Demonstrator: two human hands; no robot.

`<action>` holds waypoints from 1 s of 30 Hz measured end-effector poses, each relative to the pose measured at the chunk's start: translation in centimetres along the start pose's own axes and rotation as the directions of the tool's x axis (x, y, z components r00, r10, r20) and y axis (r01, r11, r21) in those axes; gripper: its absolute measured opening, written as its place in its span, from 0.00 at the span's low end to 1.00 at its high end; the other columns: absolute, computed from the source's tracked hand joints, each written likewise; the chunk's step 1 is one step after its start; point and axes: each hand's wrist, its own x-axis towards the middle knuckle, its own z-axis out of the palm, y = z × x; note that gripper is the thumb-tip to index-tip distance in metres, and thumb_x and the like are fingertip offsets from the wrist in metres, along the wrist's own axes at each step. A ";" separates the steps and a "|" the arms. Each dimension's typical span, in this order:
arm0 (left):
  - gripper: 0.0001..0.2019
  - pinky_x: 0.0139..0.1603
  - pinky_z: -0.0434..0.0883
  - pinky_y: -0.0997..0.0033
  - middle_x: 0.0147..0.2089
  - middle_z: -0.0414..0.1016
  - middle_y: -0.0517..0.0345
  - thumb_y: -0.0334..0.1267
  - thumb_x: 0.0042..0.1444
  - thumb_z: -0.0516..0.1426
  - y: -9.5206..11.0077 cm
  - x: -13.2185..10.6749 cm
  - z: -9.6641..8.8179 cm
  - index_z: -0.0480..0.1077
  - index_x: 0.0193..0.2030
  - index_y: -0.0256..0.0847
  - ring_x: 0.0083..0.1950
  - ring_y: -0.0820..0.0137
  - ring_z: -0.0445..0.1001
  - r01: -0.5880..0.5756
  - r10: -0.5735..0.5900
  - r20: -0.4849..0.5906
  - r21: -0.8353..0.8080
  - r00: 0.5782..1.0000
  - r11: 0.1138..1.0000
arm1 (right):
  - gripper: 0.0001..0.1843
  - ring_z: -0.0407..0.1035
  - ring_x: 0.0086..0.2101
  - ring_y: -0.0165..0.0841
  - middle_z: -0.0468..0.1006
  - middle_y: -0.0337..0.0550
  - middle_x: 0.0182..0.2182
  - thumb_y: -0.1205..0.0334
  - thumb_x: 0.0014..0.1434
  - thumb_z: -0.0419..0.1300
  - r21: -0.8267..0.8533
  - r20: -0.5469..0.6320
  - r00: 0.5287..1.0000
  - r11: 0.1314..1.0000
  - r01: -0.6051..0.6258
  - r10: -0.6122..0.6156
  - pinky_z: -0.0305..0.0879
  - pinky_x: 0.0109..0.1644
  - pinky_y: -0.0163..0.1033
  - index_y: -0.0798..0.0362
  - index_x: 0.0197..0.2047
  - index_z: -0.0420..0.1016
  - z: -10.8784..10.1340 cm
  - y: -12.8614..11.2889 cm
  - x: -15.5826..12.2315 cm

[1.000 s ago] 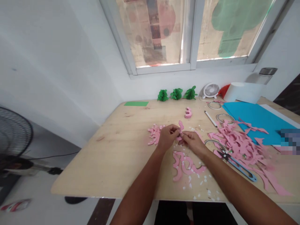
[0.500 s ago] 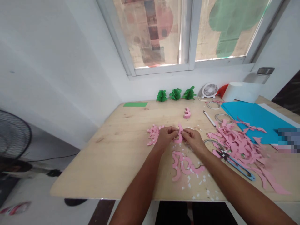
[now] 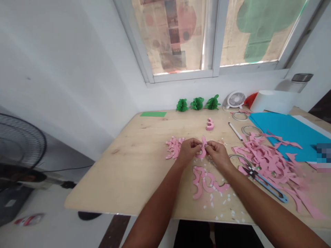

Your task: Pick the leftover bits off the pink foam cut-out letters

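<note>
My left hand (image 3: pixel 188 151) and my right hand (image 3: pixel 218 154) meet over the middle of the wooden table (image 3: pixel 134 172). Both pinch a small curved pink foam piece (image 3: pixel 203 147) between their fingertips, held just above the tabletop. A small pile of similar pink cut pieces (image 3: pixel 173 147) lies just left of my left hand. A larger wavy pink foam strip (image 3: pixel 204 181) lies on the table below my hands, with tiny white scraps scattered around it.
A heap of pink offcuts (image 3: pixel 269 162) and blue-handled scissors (image 3: pixel 269 184) lie at the right. A blue sheet (image 3: pixel 287 131), a pen (image 3: pixel 234 131), wire rings, a small white fan (image 3: pixel 236 100) and three green paper balls (image 3: pixel 197 103) sit farther back. A floor fan (image 3: pixel 18 151) stands left.
My hands stay together on the pink piece, its tip turning slightly between the fingers. The view has shifted a little to the right; nothing else on the table has moved.
</note>
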 end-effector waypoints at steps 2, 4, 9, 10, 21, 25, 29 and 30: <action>0.07 0.24 0.63 0.77 0.20 0.70 0.61 0.36 0.41 0.60 -0.1 0.0 0.1 0.70 0.27 0.35 0.21 0.76 0.67 -0.019 0.019 0.015 0.026 1.000 0.999 | 0.12 0.52 0.17 0.26 0.60 0.33 0.15 0.54 0.51 0.55 -0.013 -0.013 1.000 1.000 0.002 -0.002 0.48 0.20 0.33 0.53 0.22 0.64 0.0 -0.2 0.0; 0.07 0.25 0.64 0.76 0.21 0.71 0.60 0.36 0.42 0.59 -0.1 0.1 -0.1 0.71 0.28 0.35 0.23 0.75 0.68 -0.046 0.045 0.017 0.065 0.999 0.997 | 0.13 0.52 0.17 0.26 0.59 0.32 0.14 0.54 0.51 0.55 -0.017 -0.026 1.000 1.000 0.008 -0.008 0.47 0.20 0.33 0.52 0.21 0.64 0.0 -0.6 -0.1; 0.06 0.27 0.65 0.75 0.22 0.72 0.60 0.37 0.46 0.56 0.1 0.7 -1.9 0.70 0.29 0.37 0.26 0.73 0.70 -0.126 0.166 -0.160 0.235 0.973 0.964 | 0.15 0.52 0.16 0.26 0.60 0.33 0.13 0.52 0.50 0.56 0.073 -0.086 0.996 0.997 -0.031 0.037 0.47 0.19 0.33 0.52 0.19 0.63 -0.1 -1.3 -0.2; 0.05 0.28 0.65 0.75 0.22 0.72 0.60 0.37 0.46 0.56 0.1 0.8 -2.3 0.70 0.28 0.37 0.26 0.73 0.70 -0.129 0.184 -0.191 0.270 0.964 0.954 | 0.15 0.52 0.16 0.26 0.60 0.33 0.13 0.53 0.49 0.57 0.110 -0.101 0.993 0.993 -0.044 0.055 0.47 0.19 0.33 0.53 0.19 0.63 -0.2 -1.3 -0.1; 0.05 0.30 0.62 0.75 0.25 0.73 0.60 0.34 0.47 0.54 -1.2 0.7 -2.1 0.70 0.26 0.40 0.27 0.74 0.68 -0.202 0.297 -0.036 0.655 0.954 0.728 | 0.11 0.54 0.17 0.26 0.63 0.32 0.14 0.55 0.47 0.58 0.301 -0.170 0.979 0.952 -0.053 0.108 0.48 0.21 0.33 0.53 0.21 0.67 -0.3 0.1 0.7; 0.05 0.30 0.63 0.75 0.25 0.72 0.61 0.35 0.48 0.54 -1.3 0.8 -2.2 0.71 0.28 0.41 0.27 0.73 0.68 -0.202 0.314 -0.058 0.651 0.948 0.732 | 0.11 0.55 0.17 0.26 0.63 0.32 0.13 0.56 0.47 0.58 0.305 -0.177 0.978 0.951 -0.049 0.107 0.50 0.21 0.32 0.53 0.19 0.65 -0.2 0.5 1.0; 0.05 0.30 0.62 0.75 0.25 0.72 0.61 0.34 0.48 0.54 -0.5 1.2 -2.2 0.71 0.28 0.40 0.27 0.73 0.68 -0.182 0.329 -0.101 0.668 0.939 0.722 | 0.11 0.55 0.17 0.25 0.63 0.32 0.13 0.57 0.47 0.57 0.297 -0.178 0.979 0.954 -0.040 0.096 0.50 0.21 0.32 0.53 0.19 0.64 -0.2 1.3 1.3; 0.05 0.30 0.62 0.75 0.24 0.72 0.60 0.34 0.47 0.54 -0.2 1.2 -2.2 0.71 0.27 0.40 0.27 0.73 0.68 -0.181 0.326 -0.094 0.675 0.941 0.715 | 0.11 0.55 0.17 0.25 0.63 0.32 0.13 0.57 0.48 0.56 0.280 -0.179 0.980 0.959 -0.036 0.089 0.50 0.21 0.32 0.53 0.19 0.63 -0.2 1.4 1.3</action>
